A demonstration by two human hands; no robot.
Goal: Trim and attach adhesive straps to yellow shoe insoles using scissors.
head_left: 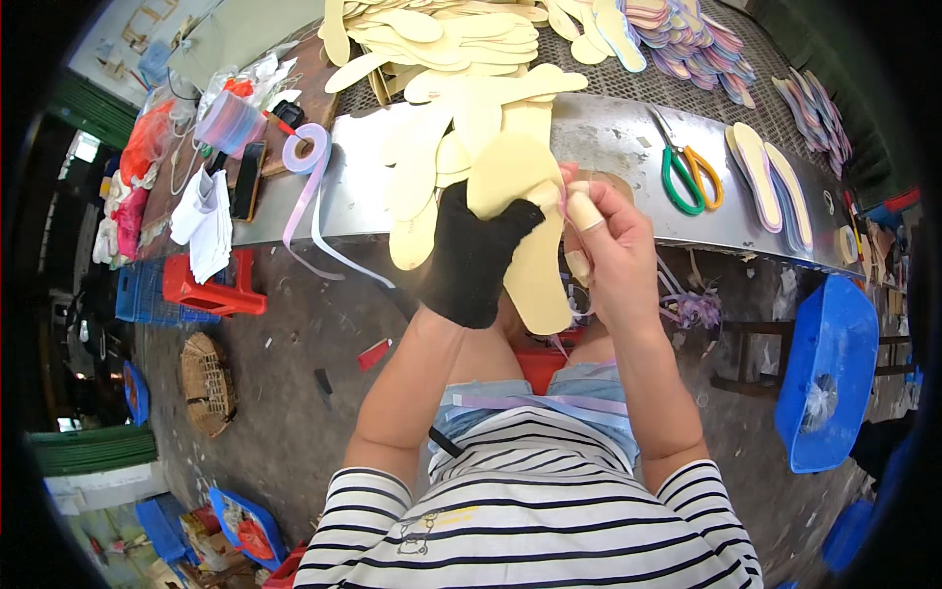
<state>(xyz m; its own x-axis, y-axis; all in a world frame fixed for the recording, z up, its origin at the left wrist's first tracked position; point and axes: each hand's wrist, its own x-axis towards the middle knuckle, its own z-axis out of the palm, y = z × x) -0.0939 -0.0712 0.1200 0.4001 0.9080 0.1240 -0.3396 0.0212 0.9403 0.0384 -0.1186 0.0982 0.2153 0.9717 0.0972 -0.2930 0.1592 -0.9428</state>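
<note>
My left hand [481,250], in a black fingerless glove, grips a cream insole [538,293] above my lap, thumb across its face. My right hand [623,250] is closed in a pinch at the insole's right edge, with beige covers on some fingers. A thin pinkish-lilac tape shows at the pinch and seems to follow that edge; my fingers hide most of it. Beyond my hands, loose cream insoles [412,177] overlap on the metal table edge [628,137]. A length of lilac tape [500,402] lies across my lap.
A lilac tape roll [306,147] and a phone [248,182] lie at left. Scissors [692,177] with green and orange handles and edged insoles [756,182] lie at right. Insole piles [442,44] fill the back. A blue tub [832,373] and red stool [211,285] flank me.
</note>
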